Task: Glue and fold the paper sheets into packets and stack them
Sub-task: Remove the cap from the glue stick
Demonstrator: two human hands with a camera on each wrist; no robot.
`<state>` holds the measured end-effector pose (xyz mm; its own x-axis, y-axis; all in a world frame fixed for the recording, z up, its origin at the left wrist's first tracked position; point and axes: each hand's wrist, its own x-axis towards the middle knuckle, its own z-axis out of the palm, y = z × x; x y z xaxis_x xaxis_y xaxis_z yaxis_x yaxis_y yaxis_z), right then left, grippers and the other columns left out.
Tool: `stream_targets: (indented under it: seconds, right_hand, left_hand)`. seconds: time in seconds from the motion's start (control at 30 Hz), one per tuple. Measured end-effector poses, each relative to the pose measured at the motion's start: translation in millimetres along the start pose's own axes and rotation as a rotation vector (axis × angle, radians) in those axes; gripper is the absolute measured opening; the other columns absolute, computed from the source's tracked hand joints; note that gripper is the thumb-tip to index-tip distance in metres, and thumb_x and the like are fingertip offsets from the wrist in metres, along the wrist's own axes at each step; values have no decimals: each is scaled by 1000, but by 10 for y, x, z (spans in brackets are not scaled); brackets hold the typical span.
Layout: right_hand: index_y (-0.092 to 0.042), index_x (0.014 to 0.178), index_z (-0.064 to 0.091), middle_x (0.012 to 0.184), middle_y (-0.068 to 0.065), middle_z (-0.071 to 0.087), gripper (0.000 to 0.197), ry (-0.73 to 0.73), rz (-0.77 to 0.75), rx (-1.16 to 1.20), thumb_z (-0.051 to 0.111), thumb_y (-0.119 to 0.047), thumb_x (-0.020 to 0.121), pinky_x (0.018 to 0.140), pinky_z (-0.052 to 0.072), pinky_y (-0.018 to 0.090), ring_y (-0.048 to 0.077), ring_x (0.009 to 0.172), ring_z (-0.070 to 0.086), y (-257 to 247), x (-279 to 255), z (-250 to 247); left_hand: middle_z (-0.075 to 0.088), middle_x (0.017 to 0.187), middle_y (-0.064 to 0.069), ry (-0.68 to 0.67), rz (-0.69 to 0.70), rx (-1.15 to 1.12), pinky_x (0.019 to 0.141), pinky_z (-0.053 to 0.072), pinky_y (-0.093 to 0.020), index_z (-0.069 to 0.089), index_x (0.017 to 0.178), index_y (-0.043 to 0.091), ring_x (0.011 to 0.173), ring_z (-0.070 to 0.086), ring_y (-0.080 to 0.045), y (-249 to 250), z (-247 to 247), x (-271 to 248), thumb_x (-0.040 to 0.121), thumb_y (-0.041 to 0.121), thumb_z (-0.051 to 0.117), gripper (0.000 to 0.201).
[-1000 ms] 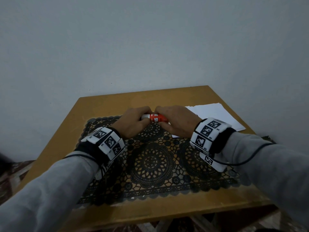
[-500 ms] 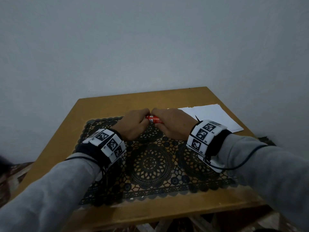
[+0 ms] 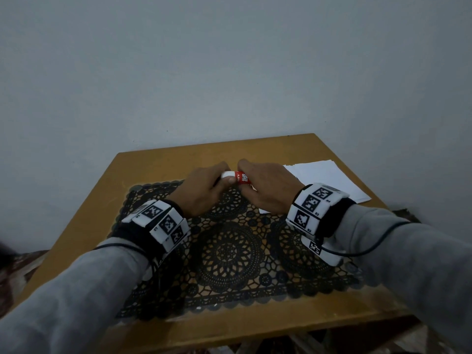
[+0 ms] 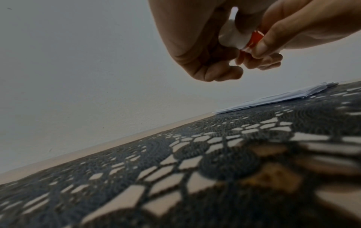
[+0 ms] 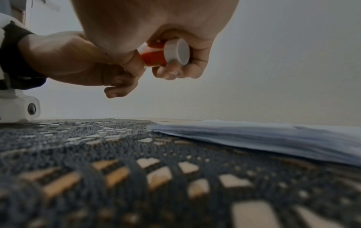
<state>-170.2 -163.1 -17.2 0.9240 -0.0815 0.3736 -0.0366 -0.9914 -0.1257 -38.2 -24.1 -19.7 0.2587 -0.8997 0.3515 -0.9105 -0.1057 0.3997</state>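
Note:
A red glue stick (image 3: 242,178) with a white cap (image 3: 227,174) is held level above the far part of the black lace mat (image 3: 229,254). My left hand (image 3: 221,182) pinches the cap (image 4: 231,38). My right hand (image 3: 251,186) grips the red barrel (image 5: 154,57), its fingers curled around it, and the white end knob (image 5: 178,52) sticks out past them. In the left wrist view the cap sits against the barrel (image 4: 255,39). A stack of white paper sheets (image 3: 328,178) lies flat just right of my right hand.
The mat covers the middle of a small wooden table (image 3: 178,162) that stands against a plain wall. The paper stack (image 5: 273,138) overlaps the mat's far right corner. A cable runs from my right wrist band (image 3: 316,208) over the sleeve.
Half a second ago my hands were pressed together with only a sliver of red showing. Now they sit slightly apart, and the white cap and more of the barrel show.

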Motion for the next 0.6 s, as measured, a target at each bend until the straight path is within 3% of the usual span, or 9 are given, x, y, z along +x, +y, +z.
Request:
stream_targets:
  seconds: [0.13, 0.23, 0.3, 0.43, 0.6]
  right_hand:
    - [-17, 110, 46, 91, 2, 62, 20, 11, -1, -23, 47, -33, 97, 65, 47, 34, 20, 74, 56, -26, 17, 20]
    - [-18, 114, 45, 93, 0, 62, 25, 42, 4, -51, 47, -36, 97, 65, 47, 33, 19, 74, 56, -67, 25, 33]
    - [-17, 110, 45, 88, -1, 61, 22, 63, 13, -81, 46, -35, 96, 59, 39, 29, 18, 67, 53, -75, 16, 29]
    - [-17, 98, 50, 74, -3, 60, 22, 181, 91, -173, 50, -38, 91, 53, 31, 27, 16, 55, 48, -49, -3, -27]
    - [-16, 95, 52, 70, -1, 60, 32, 254, 199, -232, 53, -48, 89, 53, 30, 27, 17, 53, 43, -99, -7, -35]
  left_hand:
    - [63, 76, -9, -37, -94, -56, 64, 40, -31, 58, 81, 10, 70, 57, -23, 51, -60, 7, 101, 37, 29, 44]
    - [61, 71, 0, -2, -88, -102, 60, 40, -26, 58, 76, 18, 65, 55, -14, 24, -95, -2, 100, 41, 32, 42]
    - [58, 70, 3, 45, -51, -73, 56, 36, -22, 56, 85, 16, 62, 50, -9, -12, -91, -10, 97, 43, 40, 34]
    - [62, 79, 4, 47, 32, -81, 57, 40, -16, 52, 110, 22, 65, 54, -5, 13, -54, -10, 93, 33, 55, 20]
    - [59, 73, 2, 102, 80, -75, 55, 36, -15, 50, 112, 23, 61, 50, -5, 35, -39, 7, 96, 30, 50, 18]
